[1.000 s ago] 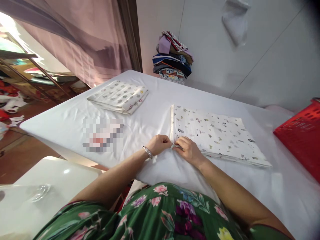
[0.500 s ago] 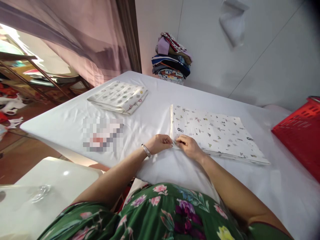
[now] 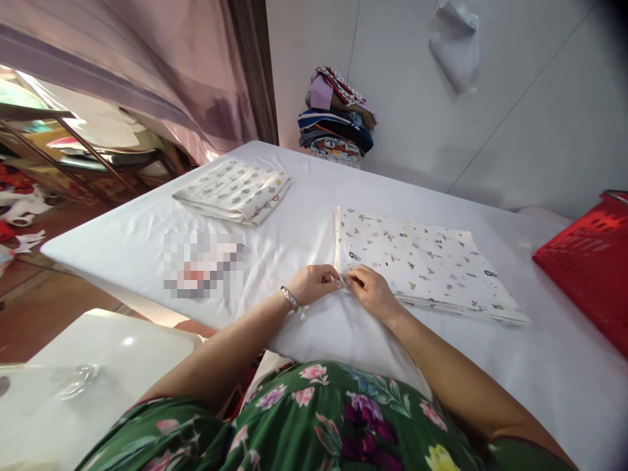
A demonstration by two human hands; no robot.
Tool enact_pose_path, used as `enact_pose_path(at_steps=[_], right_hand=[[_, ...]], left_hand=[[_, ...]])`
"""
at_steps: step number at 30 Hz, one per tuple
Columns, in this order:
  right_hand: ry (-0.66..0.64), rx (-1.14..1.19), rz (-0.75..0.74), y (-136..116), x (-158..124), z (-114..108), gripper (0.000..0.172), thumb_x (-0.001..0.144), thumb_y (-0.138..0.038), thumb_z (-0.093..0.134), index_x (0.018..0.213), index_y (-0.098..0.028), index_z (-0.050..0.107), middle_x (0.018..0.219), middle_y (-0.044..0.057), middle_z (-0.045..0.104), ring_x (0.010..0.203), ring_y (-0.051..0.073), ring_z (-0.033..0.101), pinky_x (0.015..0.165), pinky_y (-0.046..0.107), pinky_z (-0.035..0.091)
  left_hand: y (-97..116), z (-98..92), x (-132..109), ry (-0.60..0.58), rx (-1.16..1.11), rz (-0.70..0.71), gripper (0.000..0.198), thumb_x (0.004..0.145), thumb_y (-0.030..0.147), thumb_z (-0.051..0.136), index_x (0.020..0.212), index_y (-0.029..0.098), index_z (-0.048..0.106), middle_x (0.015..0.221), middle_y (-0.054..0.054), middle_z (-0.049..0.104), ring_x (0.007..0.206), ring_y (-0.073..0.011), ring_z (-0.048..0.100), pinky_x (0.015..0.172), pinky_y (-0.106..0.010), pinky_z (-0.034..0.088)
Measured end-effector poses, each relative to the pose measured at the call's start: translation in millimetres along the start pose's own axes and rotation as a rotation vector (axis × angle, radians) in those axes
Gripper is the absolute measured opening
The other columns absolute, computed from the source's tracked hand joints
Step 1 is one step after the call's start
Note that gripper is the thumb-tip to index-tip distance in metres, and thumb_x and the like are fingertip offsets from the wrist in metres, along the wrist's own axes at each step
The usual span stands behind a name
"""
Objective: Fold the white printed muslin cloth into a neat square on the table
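Observation:
A folded white cloth [image 3: 417,261] with small printed figures lies in layers on the white-covered table [image 3: 294,196]. At its near left corner my left hand [image 3: 316,284] pinches the edge between thumb and fingers. Right beside it, my right hand [image 3: 370,291] pinches the same corner, its fingertips almost touching those of the left. The bit of fabric between the fingertips is mostly hidden. Farther back on the left rests a second folded printed cloth [image 3: 233,190], apart from both hands. A blurred-out flat item [image 3: 203,265] lies to the left of my left hand.
A red plastic basket [image 3: 589,255] stands at the table's right side. Beyond the far edge rises a stack of folded clothes [image 3: 338,118] against the wall. A white glossy surface [image 3: 112,340] is at lower left, and a pink curtain [image 3: 171,65] hangs behind.
Both hands stay at the cloth's corner. My left hand has shifted very slightly to the right, and the fingertips have moved a little. The cloths lie as before.

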State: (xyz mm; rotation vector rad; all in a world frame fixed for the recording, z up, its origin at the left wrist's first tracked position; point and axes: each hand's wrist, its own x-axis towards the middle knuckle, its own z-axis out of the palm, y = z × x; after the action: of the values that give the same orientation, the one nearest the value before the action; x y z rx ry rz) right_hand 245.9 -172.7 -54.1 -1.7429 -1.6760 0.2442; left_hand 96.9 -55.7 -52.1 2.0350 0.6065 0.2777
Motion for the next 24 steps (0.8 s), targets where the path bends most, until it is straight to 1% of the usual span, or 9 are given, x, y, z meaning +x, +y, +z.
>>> enact_pose_path(at_steps=[4,7,10,13,16,18,20,24], right_hand=[[-0.031,-0.123,-0.075,-4.4,-1.9,0.2,0.010,0.085,-0.023,0.049,0.087,-0.020,0.058,0.085,0.005,0.058,0.083,0.018,0.053,0.073,0.029,0.042],[-0.045,-0.195,-0.105,-6.3,-2.4,0.8,0.007,0.083,-0.023,0.053,0.087,-0.019,0.057,0.085,0.005,0.057,0.084,0.019,0.052,0.074,0.030,0.041],[-0.048,-0.201,-0.103,-5.0,-1.2,2.1,0.006,0.083,-0.024,0.054,0.086,-0.019,0.057,0.083,0.005,0.056,0.082,0.019,0.052,0.073,0.030,0.041],[-0.047,-0.153,-0.091,-1.9,0.5,2.2,0.007,0.086,-0.023,0.049,0.085,-0.020,0.056,0.083,0.004,0.056,0.082,0.017,0.052,0.072,0.029,0.041],[-0.036,-0.083,-0.069,-0.8,0.8,-0.9,0.009,0.087,-0.020,0.045,0.087,-0.021,0.055,0.083,0.003,0.055,0.081,0.016,0.052,0.071,0.027,0.041],[-0.022,-0.067,-0.066,-2.4,-0.1,-3.8,0.010,0.087,-0.019,0.044,0.087,-0.021,0.053,0.084,0.004,0.055,0.080,0.016,0.052,0.071,0.027,0.041],[-0.033,-0.111,-0.096,-4.9,-1.1,-5.2,0.010,0.086,-0.018,0.043,0.086,-0.020,0.052,0.083,0.004,0.054,0.080,0.017,0.051,0.072,0.028,0.040],[-0.104,-0.268,-0.182,-8.0,-2.1,-1.7,0.010,0.086,-0.020,0.044,0.079,-0.019,0.051,0.078,0.005,0.052,0.079,0.019,0.049,0.071,0.030,0.039]], left_hand=[[-2.5,0.6,0.3,0.011,0.023,0.004,0.024,0.072,0.035,0.056,0.080,0.016,0.067,0.050,0.006,0.044,0.048,-0.0068,0.038,0.047,-0.019,0.029],[-5.3,0.4,0.9,0.015,0.014,0.014,0.026,0.072,0.035,0.055,0.082,0.016,0.069,0.049,0.005,0.044,0.048,-0.0066,0.036,0.046,-0.019,0.027],[-6.3,-0.7,1.1,0.010,-0.003,0.022,0.027,0.073,0.034,0.054,0.083,0.015,0.070,0.049,0.005,0.043,0.048,-0.0064,0.035,0.046,-0.019,0.026],[-4.5,-2.4,0.6,-0.030,-0.007,0.021,0.027,0.073,0.034,0.053,0.085,0.016,0.070,0.048,0.006,0.040,0.047,-0.0061,0.033,0.045,-0.019,0.025],[-1.3,-3.9,-0.5,-0.080,-0.008,0.023,0.026,0.071,0.032,0.056,0.088,0.017,0.067,0.050,0.007,0.042,0.047,-0.0061,0.036,0.047,-0.019,0.028],[0.3,-4.6,-1.2,-0.082,0.017,0.027,0.023,0.069,0.029,0.058,0.088,0.018,0.065,0.052,0.007,0.045,0.048,-0.0064,0.039,0.049,-0.019,0.031],[0.9,-4.9,-1.8,-0.080,0.058,0.039,0.021,0.068,0.025,0.058,0.087,0.019,0.063,0.053,0.008,0.047,0.049,-0.0068,0.041,0.051,-0.019,0.033],[-0.5,-4.6,-1.7,-0.077,0.150,0.071,0.023,0.067,0.021,0.056,0.089,0.020,0.059,0.055,0.008,0.050,0.052,-0.0078,0.045,0.054,-0.019,0.035]])
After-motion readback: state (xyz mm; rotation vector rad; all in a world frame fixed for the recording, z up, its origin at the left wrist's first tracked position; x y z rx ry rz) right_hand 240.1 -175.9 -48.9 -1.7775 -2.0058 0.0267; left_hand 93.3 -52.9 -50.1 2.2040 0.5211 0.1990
